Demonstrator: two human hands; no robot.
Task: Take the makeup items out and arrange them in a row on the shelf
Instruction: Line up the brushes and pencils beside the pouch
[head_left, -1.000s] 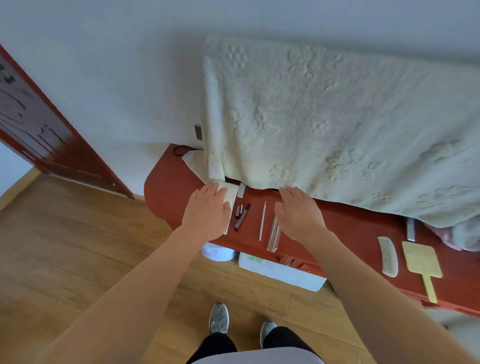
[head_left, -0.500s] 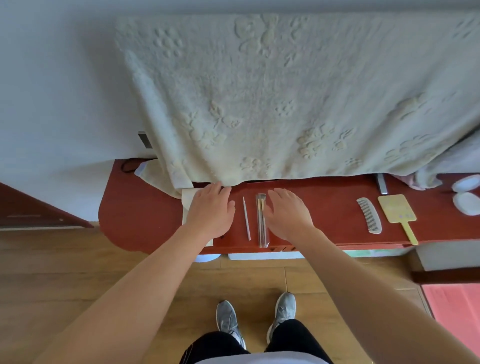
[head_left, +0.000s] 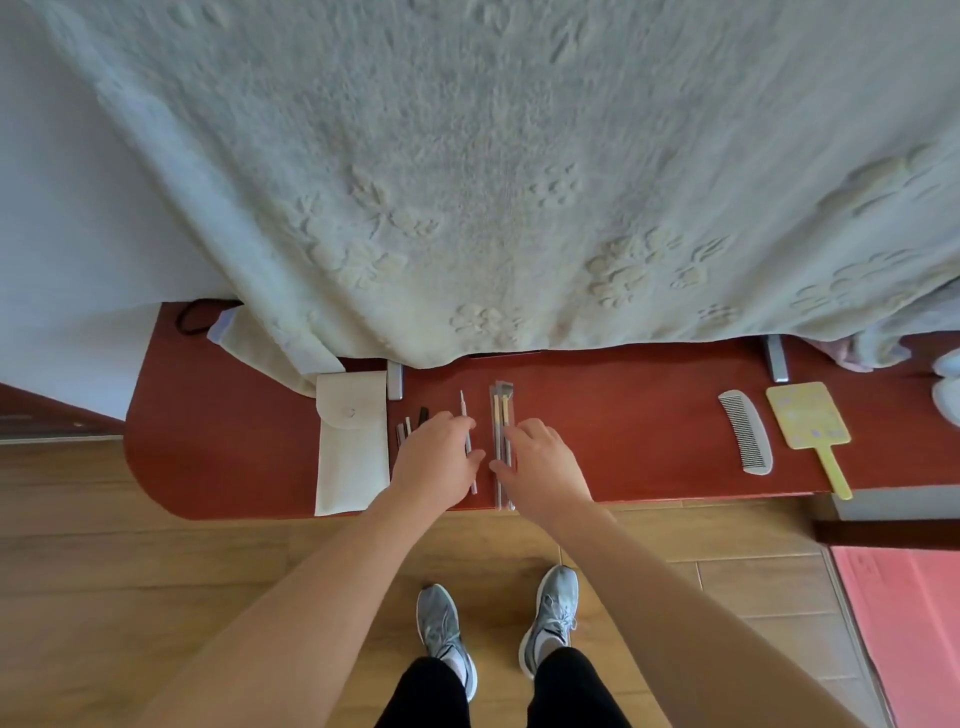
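Makeup items (head_left: 503, 447) lie beside the flat pouch (head_left: 353, 441) — left hand (head_left: 436, 457) and right hand (head_left: 540, 462) loosely spread, holding nothing.

1. Shelf (head_left: 623, 415): glossy red-brown.
2. Pouch (head_left: 352, 447): plain cream-white, flap with a small snap.
3. Slim makeup tool (head_left: 462, 406): silver.
4. Short makeup sticks (head_left: 404, 431): grey and silver; one black tip (head_left: 424, 414).
5. Sleeved makeup brushes (head_left: 501, 410): clear wrapper over silver handles.
6. Comb (head_left: 746, 439): pale grey.
7. Hand mirror (head_left: 808, 415): pale yellow, faint lilac dot pattern on the back.
8. Blanket (head_left: 493, 182): off-white, embossed with paw prints.
9. Floor (head_left: 104, 571): warm honey-brown wood planks.
10. Mat (head_left: 914, 623): pink.
11. Shoes (head_left: 441, 623): grey, white laces.
12. Trousers (head_left: 426, 696): black.
13. Wall (head_left: 62, 234): white.
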